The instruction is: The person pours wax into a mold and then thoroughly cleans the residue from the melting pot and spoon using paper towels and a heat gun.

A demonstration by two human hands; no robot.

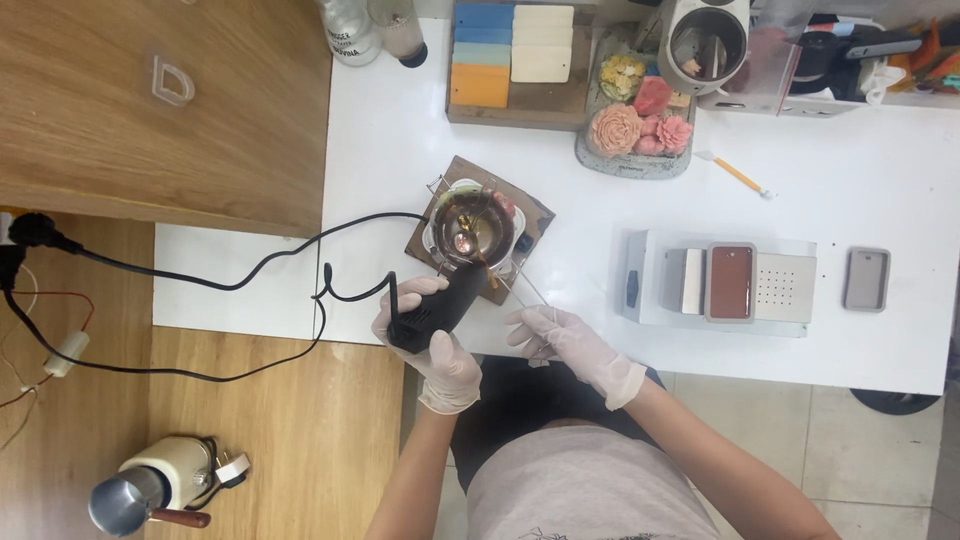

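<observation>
My left hand [432, 335], in a white glove, grips a black corded heat tool [440, 305] whose nozzle points up at a small glass cup [472, 228] of dark liquid. The cup sits on a wire stand over a brown square board [530, 215]. My right hand [560, 335], also gloved, rests on the white table edge and holds thin metal tweezers [522, 290] that reach towards the cup's lower right side.
A white heating plate [790, 285] carries a brown phone-shaped piece [730, 282]; a grey one [866, 279] lies to its right. Coloured blocks [510, 50], flower shapes [635, 125], a metal pot [705, 40] and bottles [370, 30] line the back. The black cable [250, 275] runs left over the floor.
</observation>
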